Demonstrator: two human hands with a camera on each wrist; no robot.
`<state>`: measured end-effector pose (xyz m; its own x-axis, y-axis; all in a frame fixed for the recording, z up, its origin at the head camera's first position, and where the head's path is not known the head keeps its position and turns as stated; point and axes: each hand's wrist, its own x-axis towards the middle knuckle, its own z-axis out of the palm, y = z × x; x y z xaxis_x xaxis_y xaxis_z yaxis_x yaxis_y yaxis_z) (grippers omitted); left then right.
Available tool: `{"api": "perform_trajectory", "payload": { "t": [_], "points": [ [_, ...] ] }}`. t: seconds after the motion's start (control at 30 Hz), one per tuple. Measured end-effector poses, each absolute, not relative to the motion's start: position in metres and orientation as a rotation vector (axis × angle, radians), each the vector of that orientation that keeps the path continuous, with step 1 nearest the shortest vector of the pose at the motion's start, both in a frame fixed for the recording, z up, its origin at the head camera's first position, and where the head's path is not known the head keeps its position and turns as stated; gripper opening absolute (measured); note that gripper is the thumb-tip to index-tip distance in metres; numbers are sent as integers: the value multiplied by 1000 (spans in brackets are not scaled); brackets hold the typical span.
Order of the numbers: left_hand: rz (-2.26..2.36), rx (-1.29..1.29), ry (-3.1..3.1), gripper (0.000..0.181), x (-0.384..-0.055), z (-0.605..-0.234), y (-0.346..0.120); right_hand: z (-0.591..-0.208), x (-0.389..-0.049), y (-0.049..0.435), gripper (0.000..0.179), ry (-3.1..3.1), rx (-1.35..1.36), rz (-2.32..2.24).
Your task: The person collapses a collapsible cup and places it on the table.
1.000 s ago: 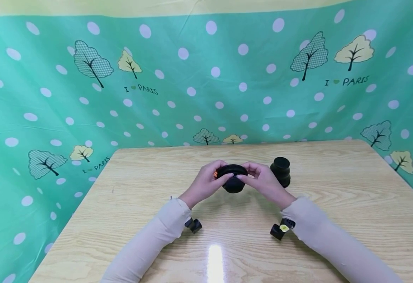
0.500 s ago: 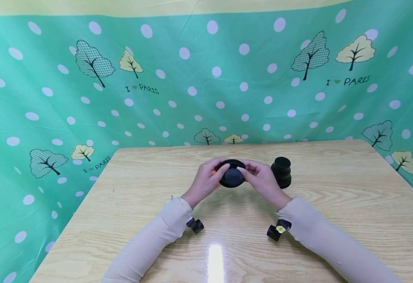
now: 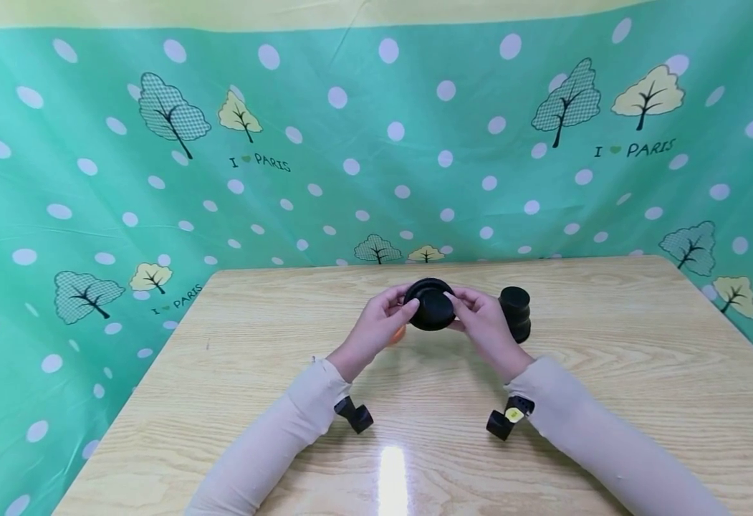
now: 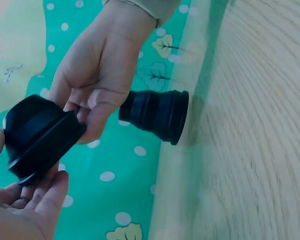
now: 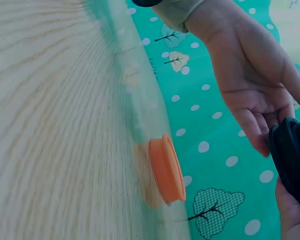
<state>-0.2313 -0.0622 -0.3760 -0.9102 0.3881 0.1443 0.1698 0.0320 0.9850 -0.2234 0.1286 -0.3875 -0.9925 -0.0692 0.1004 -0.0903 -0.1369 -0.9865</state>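
A black collapsible cup point(image 3: 434, 309), partly folded with a wide rim, is held above the table between both hands. My left hand point(image 3: 376, 324) pinches its left side, thumb on the near face and fingers behind. My right hand point(image 3: 484, 328) grips the right side in the same way. In the left wrist view the held cup point(image 4: 40, 137) shows its stepped side, tilted. Another black collapsible cup point(image 3: 516, 315) stands extended, wide end down, just beyond the right hand. An orange folded cup point(image 5: 166, 169) lies flat on the table, partly hidden behind the left hand in the head view.
The wooden table point(image 3: 273, 322) reaches back to a green dotted cloth point(image 3: 324, 158) hanging behind it. Black wrist cameras point(image 3: 362, 417) jut from below both sleeves. A bright light reflection shows on the near tabletop.
The hands have raised the held cup slightly and tipped it, so its round base now faces the head camera. More of the orange cup shows below it. The standing cup has not moved.
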Motion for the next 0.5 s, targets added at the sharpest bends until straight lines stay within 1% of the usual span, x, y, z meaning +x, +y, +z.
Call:
{"api": "perform_trajectory", "payload": {
  "t": [0.37,0.5],
  "points": [
    [2127,594,2182,37,-230,-376,-53,-385,-222,117,34,-1977,101,2385],
    [2167,587,2243,33,-231,-379,-50,-383,-220,113,32,-1982,61,2353]
  ]
}}
